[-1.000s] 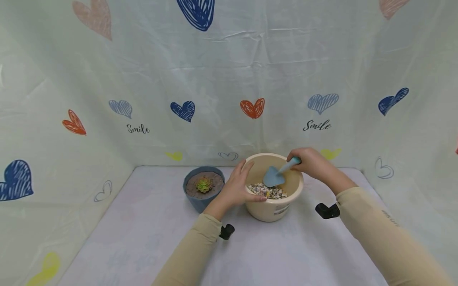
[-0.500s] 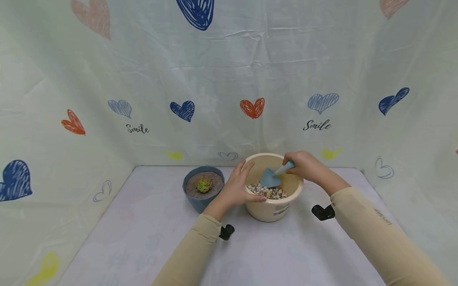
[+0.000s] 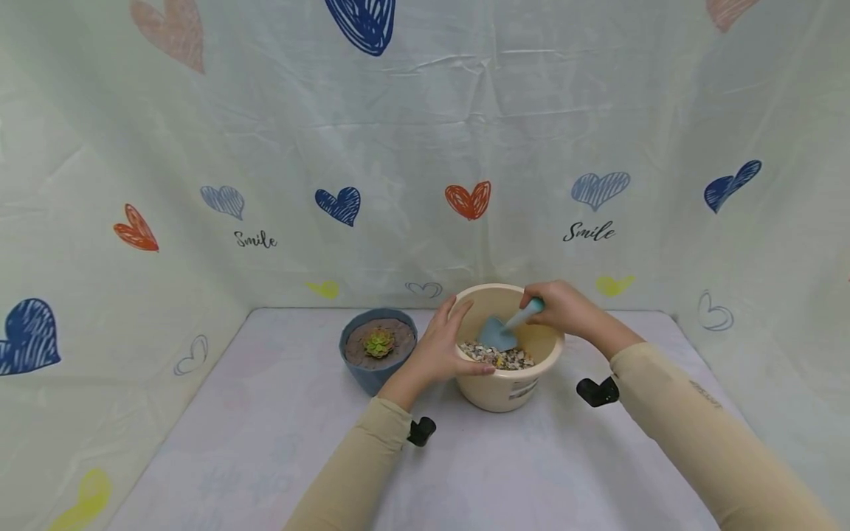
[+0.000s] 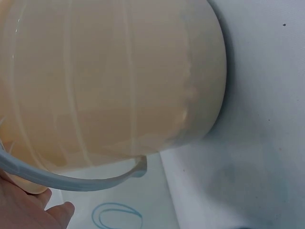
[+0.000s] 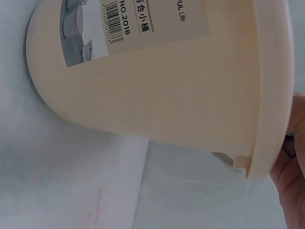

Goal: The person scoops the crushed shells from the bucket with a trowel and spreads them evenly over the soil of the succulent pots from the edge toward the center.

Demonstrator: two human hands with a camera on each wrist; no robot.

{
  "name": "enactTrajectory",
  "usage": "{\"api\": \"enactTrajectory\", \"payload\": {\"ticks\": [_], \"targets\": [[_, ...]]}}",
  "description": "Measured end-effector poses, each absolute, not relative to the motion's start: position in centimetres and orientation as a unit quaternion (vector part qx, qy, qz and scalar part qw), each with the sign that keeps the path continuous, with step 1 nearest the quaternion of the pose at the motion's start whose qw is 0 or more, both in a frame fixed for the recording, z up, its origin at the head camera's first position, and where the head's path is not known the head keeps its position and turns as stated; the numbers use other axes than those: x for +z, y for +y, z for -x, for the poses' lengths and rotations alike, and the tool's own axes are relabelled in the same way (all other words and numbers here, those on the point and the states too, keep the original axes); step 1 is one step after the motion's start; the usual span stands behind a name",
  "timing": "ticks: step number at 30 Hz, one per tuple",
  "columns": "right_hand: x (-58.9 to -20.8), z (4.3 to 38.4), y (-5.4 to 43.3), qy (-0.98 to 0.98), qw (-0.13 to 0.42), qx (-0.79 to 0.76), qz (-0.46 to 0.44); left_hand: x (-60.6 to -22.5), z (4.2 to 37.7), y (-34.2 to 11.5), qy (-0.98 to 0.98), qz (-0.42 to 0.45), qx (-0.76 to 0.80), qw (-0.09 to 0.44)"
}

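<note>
Blue trowel (image 3: 496, 334), aslant inside an upright cream bucket (image 3: 494, 394) toward the far middle of the worktop (image 3: 265, 457). Gripped by the handle in the right hand (image 3: 559, 306), with fingers curled closely around it just above the bucket's right rim. Angled with its long axis from upper right to lower left, blade down and to the left of that hand, tip at the mixed pebbles (image 3: 510, 360) in the bottom; impossible to tell how deeply sunk, if at all. Nearer to the right hand than to the left hand (image 3: 434, 350), and not touched by the latter. Held at the left rim by that left hand, spread wide, with thumb along the near edge and fingers farther round. Visible from the left wrist, a curved grey carrying handle (image 4: 86, 182) beside the fingers; from the right wrist, a printed label (image 5: 143, 24) with a barcode on the outer wall. To the left of the bucket, just beyond the left wrist, a blue pot (image 3: 365, 377) of soil with a small green succulent (image 3: 379, 343). Hung behind, a pale curtain (image 3: 398, 125) printed with hearts and "Smile."
</note>
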State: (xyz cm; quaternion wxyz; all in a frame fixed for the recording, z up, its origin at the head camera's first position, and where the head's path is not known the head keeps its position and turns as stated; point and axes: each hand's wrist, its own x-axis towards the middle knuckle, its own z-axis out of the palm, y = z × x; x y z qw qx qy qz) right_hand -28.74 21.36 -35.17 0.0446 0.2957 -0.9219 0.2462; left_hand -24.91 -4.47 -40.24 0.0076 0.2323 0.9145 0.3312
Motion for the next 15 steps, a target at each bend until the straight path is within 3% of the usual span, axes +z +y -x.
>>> {"api": "enactTrajectory", "payload": {"ticks": [7, 15], "targets": [[-35.7, 29.5, 21.0, -0.916, 0.031, 0.274, -0.293, -40.3, 24.9, -4.6, 0.915, -0.233, 0.329, 0.007], [-35.7, 30.3, 20.3, -0.910, -0.029, 0.312, -0.272, -40.3, 24.9, -4.5, 0.915, -0.233, 0.328, 0.011]]}}
